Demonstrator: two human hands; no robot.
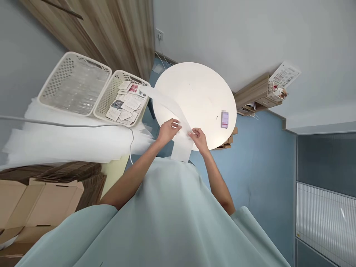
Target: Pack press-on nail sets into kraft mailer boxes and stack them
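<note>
A long, thin, white packing sheet (182, 148) hangs over the near edge of the round table and down towards my body. Its far end curls to the left over the tabletop. At its left side, my left hand (168, 131) has its fingers curled together against the sheet. My right hand (199, 139) pinches the right edge between thumb and fingers. Both hands are above the table's near rim, a short gap apart.
The round white table (191, 78) carries a small purple pack (225, 119) at its right. To the left are a basket of clear plastic sleeves (79, 87), a basket of printed cards (128, 105), stacked white sheets (69, 141), a grey cable (69, 124) and cardboard boxes (50, 204).
</note>
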